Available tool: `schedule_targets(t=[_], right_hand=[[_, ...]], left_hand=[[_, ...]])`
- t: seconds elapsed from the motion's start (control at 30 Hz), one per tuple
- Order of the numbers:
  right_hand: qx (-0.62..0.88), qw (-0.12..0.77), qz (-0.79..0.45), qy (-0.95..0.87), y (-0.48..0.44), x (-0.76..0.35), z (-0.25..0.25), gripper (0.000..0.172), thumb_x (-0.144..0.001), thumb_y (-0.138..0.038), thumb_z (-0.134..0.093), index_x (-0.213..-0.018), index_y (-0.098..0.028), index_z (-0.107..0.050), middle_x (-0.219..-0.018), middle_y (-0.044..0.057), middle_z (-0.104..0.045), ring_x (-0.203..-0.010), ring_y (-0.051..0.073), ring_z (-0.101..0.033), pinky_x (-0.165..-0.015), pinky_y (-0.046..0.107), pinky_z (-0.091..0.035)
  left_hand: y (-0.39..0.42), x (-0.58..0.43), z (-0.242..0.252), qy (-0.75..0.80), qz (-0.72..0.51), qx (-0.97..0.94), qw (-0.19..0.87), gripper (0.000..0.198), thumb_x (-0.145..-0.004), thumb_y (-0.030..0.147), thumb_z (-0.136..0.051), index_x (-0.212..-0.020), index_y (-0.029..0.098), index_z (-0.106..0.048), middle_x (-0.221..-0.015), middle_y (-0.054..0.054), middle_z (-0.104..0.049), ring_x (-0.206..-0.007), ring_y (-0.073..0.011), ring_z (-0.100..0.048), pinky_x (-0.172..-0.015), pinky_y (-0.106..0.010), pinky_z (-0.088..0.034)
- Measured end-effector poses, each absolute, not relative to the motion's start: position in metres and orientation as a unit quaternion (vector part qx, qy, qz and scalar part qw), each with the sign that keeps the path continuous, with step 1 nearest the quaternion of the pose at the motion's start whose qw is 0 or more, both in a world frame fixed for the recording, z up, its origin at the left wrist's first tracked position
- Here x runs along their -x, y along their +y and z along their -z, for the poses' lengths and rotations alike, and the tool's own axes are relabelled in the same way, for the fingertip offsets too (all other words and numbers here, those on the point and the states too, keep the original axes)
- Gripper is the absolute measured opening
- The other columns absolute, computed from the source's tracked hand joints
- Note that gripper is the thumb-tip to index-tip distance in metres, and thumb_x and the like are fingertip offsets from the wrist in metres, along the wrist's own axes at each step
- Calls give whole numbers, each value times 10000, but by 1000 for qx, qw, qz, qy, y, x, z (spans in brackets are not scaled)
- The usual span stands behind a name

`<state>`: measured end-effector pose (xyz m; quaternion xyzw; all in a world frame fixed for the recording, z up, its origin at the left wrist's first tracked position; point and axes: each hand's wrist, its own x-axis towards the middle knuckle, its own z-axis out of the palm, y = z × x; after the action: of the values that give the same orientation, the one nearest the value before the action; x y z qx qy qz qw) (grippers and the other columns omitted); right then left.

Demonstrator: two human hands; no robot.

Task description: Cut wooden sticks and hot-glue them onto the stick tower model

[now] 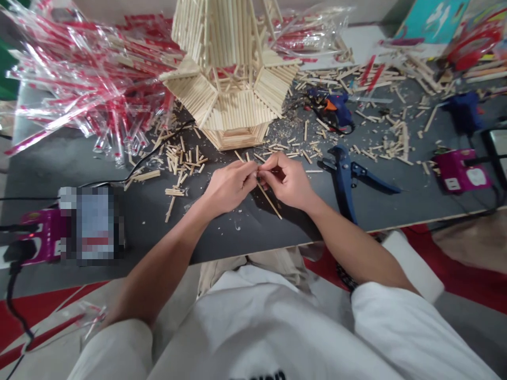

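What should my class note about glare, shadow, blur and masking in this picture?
Head view: bright glare streaks the plastic wrappers; head view: a soft shadow darkens the table below the right hand; head view: the red item upper right looks blurred; head view: a pixelated patch masks detail at left.

1. Slim stick [270, 201]: bare wood, matt.
2. Stick structure [237, 111]: pale wood, unvarnished in look — its faces ribbed.
3. Wrappers [113, 97]: clear and red plastic film, glossy, crinkled.
4. Tabletop [150, 221]: smooth and mostly matt, gritty with wood crumbs.
5. Cutter [345, 184]: smooth, low sheen — painted metal or plastic, I cannot tell.
6. Glue gun [339, 108]: smooth plastic.
7. Socket box [459, 163]: shiny plastic.
8. Shirt [253, 316]: soft matt cloth, lightly creased.
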<state>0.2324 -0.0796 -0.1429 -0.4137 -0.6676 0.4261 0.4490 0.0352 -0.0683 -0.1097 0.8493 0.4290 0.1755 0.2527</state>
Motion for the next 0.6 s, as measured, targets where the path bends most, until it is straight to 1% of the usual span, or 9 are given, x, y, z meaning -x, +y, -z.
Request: schedule_targets(t=[0.1, 0.2, 0.33, 0.47, 0.6], right_hand=[[406, 455, -414, -676, -79, -232, 143, 109, -967, -307, -642, -929, -218, -590, -818, 12, -643, -664, 153, -666, -625, 323, -544], [405, 455, -412, -678, -79, -233, 144, 108, -972, -309, -630, -932, -219, -586, -828, 15, -638, -680, 156, -662, -629, 322, -533], [412, 447, -405, -683, -79, -234, 145, 111, -974, -322, -622, -950, -219, -587, -846, 21, -638, -687, 158, -651, -645, 334, -527], [416, 442, -401, -687, -78, -234, 145, 120, -975, -337, -614, -952, -222, -589, -857, 29, -642, -704, 163, -639, -663, 343, -528], [414, 441, -393, -692, -79, -233, 143, 124, -979, -341, -597, -942, -223, -589, -844, 29, -640, -689, 160, -622, -645, 338, -516]], left_hand=[[-67, -36, 112, 422, -175, -856, 241, 234, -1021, 251, -378, -822, 210, -495, -790, -34, -564, -784, -192, -526, -725, -322, -361], [-67, -38, 114, 419, -174, -862, 228, 233, -1019, 239, -368, -808, 214, -464, -770, -28, -551, -799, -201, -520, -771, -345, -358], [-68, -41, 115, 428, -181, -854, 234, 237, -1018, 234, -357, -790, 216, -420, -768, -21, -552, -797, -201, -517, -773, -361, -336], [-69, -43, 117, 440, -184, -842, 251, 239, -1019, 238, -344, -785, 219, -393, -766, -20, -548, -793, -199, -522, -773, -359, -339], [-69, -43, 117, 446, -186, -840, 248, 241, -1021, 239, -326, -789, 220, -390, -769, -25, -547, -798, -204, -526, -787, -363, -349]])
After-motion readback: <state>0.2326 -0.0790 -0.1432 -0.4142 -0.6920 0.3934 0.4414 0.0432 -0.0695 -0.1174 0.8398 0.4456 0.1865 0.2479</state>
